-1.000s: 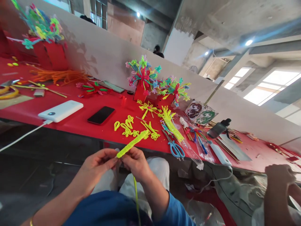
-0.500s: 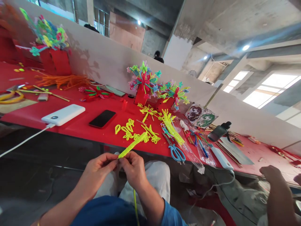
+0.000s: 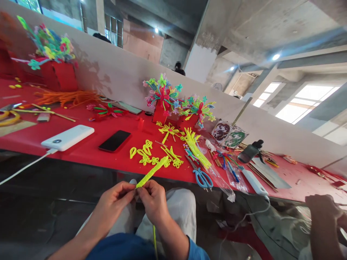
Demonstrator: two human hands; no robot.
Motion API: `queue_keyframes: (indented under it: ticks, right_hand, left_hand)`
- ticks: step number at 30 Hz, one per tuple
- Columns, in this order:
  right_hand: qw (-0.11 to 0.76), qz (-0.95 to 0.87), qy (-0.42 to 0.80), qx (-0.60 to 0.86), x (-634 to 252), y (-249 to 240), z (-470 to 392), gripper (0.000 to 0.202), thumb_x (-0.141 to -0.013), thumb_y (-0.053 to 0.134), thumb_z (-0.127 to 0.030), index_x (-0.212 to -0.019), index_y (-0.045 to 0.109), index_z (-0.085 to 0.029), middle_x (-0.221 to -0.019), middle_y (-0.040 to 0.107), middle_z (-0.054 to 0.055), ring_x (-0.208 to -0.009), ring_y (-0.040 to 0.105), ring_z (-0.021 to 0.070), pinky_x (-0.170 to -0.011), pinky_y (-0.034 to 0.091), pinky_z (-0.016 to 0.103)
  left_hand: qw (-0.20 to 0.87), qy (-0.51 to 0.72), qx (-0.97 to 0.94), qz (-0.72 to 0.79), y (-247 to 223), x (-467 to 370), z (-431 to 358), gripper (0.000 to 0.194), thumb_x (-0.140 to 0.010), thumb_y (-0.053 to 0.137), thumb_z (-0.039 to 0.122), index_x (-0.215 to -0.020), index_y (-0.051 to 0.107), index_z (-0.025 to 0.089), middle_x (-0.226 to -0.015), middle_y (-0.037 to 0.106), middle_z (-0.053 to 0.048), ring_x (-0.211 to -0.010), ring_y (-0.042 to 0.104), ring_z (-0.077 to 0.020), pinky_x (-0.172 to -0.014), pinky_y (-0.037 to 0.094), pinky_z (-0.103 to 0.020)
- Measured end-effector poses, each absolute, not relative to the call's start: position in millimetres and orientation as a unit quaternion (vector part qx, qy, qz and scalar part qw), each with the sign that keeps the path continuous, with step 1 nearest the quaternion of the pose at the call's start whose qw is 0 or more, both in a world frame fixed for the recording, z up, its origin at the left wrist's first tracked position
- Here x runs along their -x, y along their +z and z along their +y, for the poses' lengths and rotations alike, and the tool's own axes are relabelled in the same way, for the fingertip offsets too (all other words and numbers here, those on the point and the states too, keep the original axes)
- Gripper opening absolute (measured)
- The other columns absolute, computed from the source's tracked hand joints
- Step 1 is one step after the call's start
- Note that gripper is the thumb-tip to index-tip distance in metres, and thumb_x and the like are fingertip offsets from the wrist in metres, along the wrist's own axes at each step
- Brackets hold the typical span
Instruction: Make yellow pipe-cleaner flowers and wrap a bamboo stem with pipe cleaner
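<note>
Between my two hands is a yellow pipe-cleaner stem (image 3: pixel 152 174), thick and fuzzy, slanting up and away over the table edge. My left hand (image 3: pixel 119 198) pinches its lower end between thumb and fingertips. Right beside it, my right hand (image 3: pixel 153 200) also pinches that end, and a thin yellow strand (image 3: pixel 154 238) hangs down below this hand. Just beyond the stem's tip lie small yellow pipe-cleaner flowers (image 3: pixel 146 159) and loops. A larger yellow flower (image 3: pixel 169 130) with a red centre is farther back, beside a bundle of yellow pipe cleaners (image 3: pixel 197 150).
On the red table (image 3: pixel 89 151) are a white power bank (image 3: pixel 69 138) with a cable, a phone (image 3: pixel 114 140), blue-handled scissors (image 3: pixel 203 178) and a dark bottle (image 3: pixel 249 153). Flower-filled red boxes (image 3: pixel 160 112) stand against the partition (image 3: pixel 114 68). A co-worker's hand (image 3: pixel 322 209) is at the right.
My view has shifted slightly, so the table items appear a little farther left. Both hands keep their pinch on the stem. The co-worker's hand at the right has moved.
</note>
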State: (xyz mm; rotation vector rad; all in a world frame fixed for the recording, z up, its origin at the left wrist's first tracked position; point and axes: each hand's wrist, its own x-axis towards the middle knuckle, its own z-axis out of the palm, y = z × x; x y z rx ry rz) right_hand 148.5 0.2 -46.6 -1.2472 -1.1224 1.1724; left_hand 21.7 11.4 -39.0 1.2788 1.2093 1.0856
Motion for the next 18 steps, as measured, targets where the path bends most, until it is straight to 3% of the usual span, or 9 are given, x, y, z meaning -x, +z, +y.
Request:
queue_keyframes:
  ticks: [5, 12, 18]
  right_hand:
    - [0.515, -0.462, 0.487, 0.533, -149, -54, 4, 0.009, -0.070, 0.060, -0.026, -0.065, 0.056, -0.021, -0.052, 0.058, -0.003, -0.050, 0.056, 0.0138, -0.049, 0.045, 0.022]
    - [0.536, -0.445, 0.507, 0.509, -145, -69, 17, 0.010, -0.067, 0.060, -0.025, -0.062, 0.051, -0.022, -0.048, 0.050, -0.005, -0.042, 0.045, 0.0108, -0.045, 0.042, 0.021]
    - [0.523, -0.450, 0.523, 0.500, -138, -85, 41, 0.004, -0.067, 0.055, -0.022, -0.063, 0.053, -0.021, -0.052, 0.053, -0.003, -0.047, 0.050, 0.0119, -0.047, 0.042, 0.021]
  left_hand:
    - [0.540, 0.447, -0.514, 0.495, -45, -23, 14, 0.020, -0.059, 0.070, 0.041, -0.060, 0.064, 0.022, -0.053, 0.064, 0.002, -0.055, 0.058, -0.0172, -0.053, 0.048, -0.026]
    - [0.536, 0.442, -0.509, 0.508, -66, -19, 28, 0.024, -0.061, 0.072, 0.045, -0.066, 0.066, 0.022, -0.056, 0.066, 0.002, -0.057, 0.060, -0.0186, -0.054, 0.050, -0.026]
    - [0.528, 0.434, -0.489, 0.542, -77, -13, 50, 0.028, -0.055, 0.076, 0.049, -0.060, 0.063, 0.025, -0.057, 0.070, 0.001, -0.060, 0.066, -0.0223, -0.055, 0.054, -0.027]
